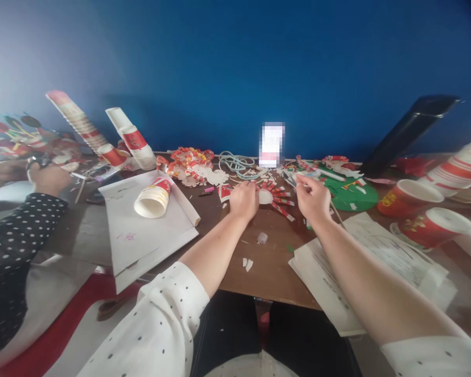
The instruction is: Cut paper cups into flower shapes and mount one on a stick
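At the far left, a co-worker's hand [49,179] shows above a dark dotted sleeve [27,230]. Next comes a leaning stack of paper cups [80,128], then white sheets [141,251] with a paper cup lying on its side [154,199] on top. A heap of red and white cut pieces [192,165] lies farther back.

The person's left hand [244,200], its fingers curled, is at the left side of a cut-open cup [265,197]; how firmly it grips cannot be told. The cup lies on the brown table [275,272] between the two hands, which are apart, its pale round base up and its red and white strips fanned out towards the right hand [313,200]. That hand is raised just beside the strip ends, fingers bent; whether it holds anything cannot be told.

Further right are a green disc [355,196], papers [384,251] and two upright red cups [408,201].
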Demonstrator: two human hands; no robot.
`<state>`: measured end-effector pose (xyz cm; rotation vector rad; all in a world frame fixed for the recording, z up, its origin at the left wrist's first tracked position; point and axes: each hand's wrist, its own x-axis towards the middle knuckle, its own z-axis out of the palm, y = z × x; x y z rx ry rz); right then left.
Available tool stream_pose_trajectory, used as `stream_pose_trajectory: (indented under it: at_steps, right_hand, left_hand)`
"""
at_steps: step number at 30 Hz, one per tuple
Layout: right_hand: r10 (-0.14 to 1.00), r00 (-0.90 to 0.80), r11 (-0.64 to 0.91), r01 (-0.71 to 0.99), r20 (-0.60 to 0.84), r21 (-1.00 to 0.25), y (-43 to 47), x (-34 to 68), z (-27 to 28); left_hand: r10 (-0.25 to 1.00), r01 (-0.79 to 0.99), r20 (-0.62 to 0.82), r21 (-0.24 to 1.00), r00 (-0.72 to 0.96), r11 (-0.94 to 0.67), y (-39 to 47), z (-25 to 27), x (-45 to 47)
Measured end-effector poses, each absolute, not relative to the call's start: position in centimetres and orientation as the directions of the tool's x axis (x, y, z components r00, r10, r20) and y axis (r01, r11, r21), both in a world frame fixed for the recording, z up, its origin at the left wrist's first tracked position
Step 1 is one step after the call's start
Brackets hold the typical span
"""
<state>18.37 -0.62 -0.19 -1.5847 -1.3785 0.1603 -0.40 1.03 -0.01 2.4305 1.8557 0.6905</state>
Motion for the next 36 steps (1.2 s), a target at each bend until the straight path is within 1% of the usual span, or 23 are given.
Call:
stream_pose_trajectory:
  at_steps: [6, 7, 8, 10, 11, 12, 13, 14, 15, 16, 17, 19, 21, 24, 26, 27, 29, 31, 33, 36]
  right_hand:
    - [0.686, 0.352, 0.263, 0.696, 0.637, -0.668, -2.0, 16.2, 0.6]
    - [0.696, 0.34, 0.278, 0.684, 0.632, -0.675, -2.4, 15.6, 0.7]
    - [0.736, 0.317, 0.279, 0.663, 0.599, -0.694, -2.8, 15.0, 0.8]
    - [0.862, 0.248, 0.237, 0.576, 0.443, -0.783, -3.4, 13.8, 0.8]
    - [0.92, 0.211, 0.193, 0.488, 0.329, -0.851, -3.5, 13.2, 0.7]
    - [0.961, 0.176, 0.139, 0.357, 0.212, -0.924, -3.5, 12.7, 0.6]
    - [0.985, 0.138, 0.081, 0.185, 0.108, -0.979, -3.3, 12.3, 0.4]
    - [0.994, 0.102, 0.033, -0.011, 0.032, -0.999, -3.1, 12.0, 0.2]
    - [0.997, 0.074, -0.003, -0.205, -0.018, -0.979, -2.8, 11.7, 0.1]
    - [0.997, 0.057, -0.029, -0.371, -0.053, -0.928, -2.5, 11.4, 0.0]
    - [0.995, 0.051, -0.05, -0.498, -0.087, -0.866, -2.1, 11.3, -0.1]
    - [0.983, 0.05, -0.099, -0.657, -0.174, -0.748, -1.5, 11.2, -0.2]
    - [0.964, 0.075, -0.117, -0.738, -0.253, -0.665, -0.9, 11.5, -0.1]
    - [0.941, 0.158, -0.056, -0.798, -0.299, -0.6, -0.3, 12.6, 0.0]
    - [0.933, 0.192, -0.019, -0.817, -0.304, -0.576, 0.1, 13.2, 0.1]
    - [0.932, 0.198, -0.009, -0.825, -0.304, -0.565, 0.1, 13.4, 0.2]
    - [0.937, 0.193, 0.002, -0.836, -0.29, -0.549, 0.1, 13.5, 0.4]
    - [0.948, 0.173, 0.004, -0.847, -0.268, -0.531, -0.1, 13.3, 0.6]
    - [0.958, 0.149, 0.001, -0.856, -0.245, -0.518, -0.4, 13.1, 0.8]
    - [0.968, 0.135, 0.009, -0.858, -0.209, -0.513, -0.6, 13.3, 0.9]
  left_hand:
    - [0.834, 0.886, 0.551, 0.372, 0.03, -0.277, 1.6, 0.1, -1.6]
    - [0.811, 0.877, 0.584, 0.388, 0.003, -0.282, 1.7, 0.1, -1.7]
    - [0.784, 0.867, 0.621, 0.402, -0.021, -0.295, 1.8, 0.0, -1.7]
    - [0.712, 0.842, 0.701, 0.411, -0.047, -0.35, 1.9, -0.2, -1.6]
    - [0.671, 0.83, 0.74, 0.404, -0.048, -0.386, 1.9, -0.3, -1.6]
    - [0.633, 0.819, 0.773, 0.39, -0.042, -0.422, 1.9, -0.3, -1.5]
    - [0.6, 0.809, 0.799, 0.373, -0.031, -0.454, 1.8, -0.4, -1.3]
    - [0.574, 0.801, 0.819, 0.354, -0.016, -0.483, 1.7, -0.4, -1.1]
    - [0.554, 0.793, 0.833, 0.336, 0.003, -0.509, 1.5, -0.4, -0.8]
    - [0.54, 0.785, 0.842, 0.319, 0.023, -0.531, 1.3, -0.4, -0.5]
    - [0.53, 0.776, 0.847, 0.306, 0.043, -0.552, 1.1, -0.3, -0.1]
    - [0.519, 0.744, 0.85, 0.291, 0.086, -0.601, 0.7, -0.2, 0.6]
    - [0.527, 0.69, 0.846, 0.332, 0.085, -0.643, 0.3, -0.1, 1.2]
    - [0.582, 0.615, 0.811, 0.49, -0.061, -0.617, 0.1, -0.1, 1.5]
    - [0.655, 0.584, 0.741, 0.6, -0.149, -0.546, 0.0, -0.3, 1.5]
    - [0.713, 0.569, 0.684, 0.651, -0.154, -0.502, 0.0, -0.4, 1.4]
    - [0.847, 0.551, 0.523, 0.735, -0.089, -0.396, 0.0, -0.5, 1.3]
    - [0.931, 0.546, 0.365, 0.778, 0.008, -0.31, -0.1, -0.4, 1.3]
    - [0.96, 0.521, 0.269, 0.811, 0.073, -0.266, -0.2, -0.2, 1.3]
    - [0.98, 0.434, 0.166, 0.879, 0.112, -0.199, -0.4, 0.1, 1.3]
